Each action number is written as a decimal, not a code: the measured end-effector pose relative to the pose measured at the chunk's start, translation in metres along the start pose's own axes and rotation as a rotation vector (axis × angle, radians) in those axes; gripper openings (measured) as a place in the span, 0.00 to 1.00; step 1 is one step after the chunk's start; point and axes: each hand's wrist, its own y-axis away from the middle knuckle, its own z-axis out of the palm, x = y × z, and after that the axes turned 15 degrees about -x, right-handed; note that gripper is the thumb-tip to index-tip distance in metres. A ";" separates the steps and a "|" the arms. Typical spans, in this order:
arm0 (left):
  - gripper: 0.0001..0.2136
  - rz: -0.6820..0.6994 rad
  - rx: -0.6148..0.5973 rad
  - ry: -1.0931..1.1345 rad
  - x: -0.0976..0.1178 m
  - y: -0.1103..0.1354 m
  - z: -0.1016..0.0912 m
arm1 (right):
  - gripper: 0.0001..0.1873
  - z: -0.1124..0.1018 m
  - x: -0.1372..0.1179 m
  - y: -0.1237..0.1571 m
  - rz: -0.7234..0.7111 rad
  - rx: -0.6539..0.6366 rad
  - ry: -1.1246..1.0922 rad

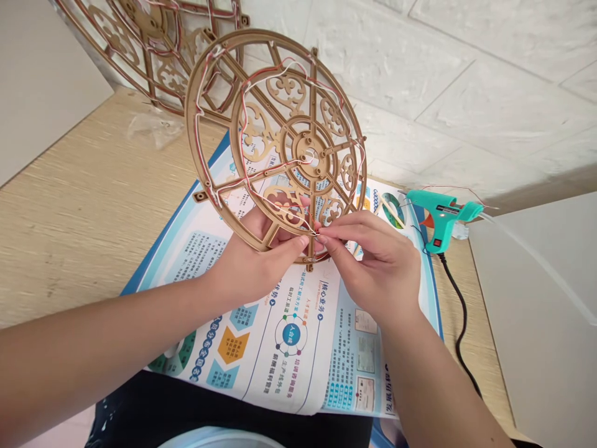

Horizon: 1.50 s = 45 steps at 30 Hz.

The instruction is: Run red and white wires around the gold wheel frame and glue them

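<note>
A round, laser-cut wooden wheel [280, 130] with ornate spokes stands tilted above the table. Thin red and white wires [261, 78] run along its rim and spokes. My left hand [252, 261] grips the wheel's lower rim from behind, thumb lying on the front. My right hand [377, 261] pinches the wire end [318, 234] against the rim, right beside my left thumb tip. Both hands are closed.
A printed poster [289, 336] covers the wooden table [74, 205] under my hands. A teal hot glue gun [441, 214] stands at the right, its black cord [461, 323] trailing toward me. A second wooden wheel [153, 37] leans on the white wall behind. A clear plastic bag [149, 127] lies at the back left.
</note>
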 end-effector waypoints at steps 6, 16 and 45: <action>0.15 0.035 0.032 -0.088 0.001 -0.001 0.003 | 0.09 0.001 0.001 0.001 -0.012 0.004 -0.017; 0.17 0.001 0.114 -0.061 -0.004 0.011 0.000 | 0.08 -0.017 -0.016 0.001 -0.100 0.167 0.110; 0.11 0.037 -0.042 0.291 0.024 0.021 0.003 | 0.14 -0.131 0.029 0.102 1.034 0.319 0.082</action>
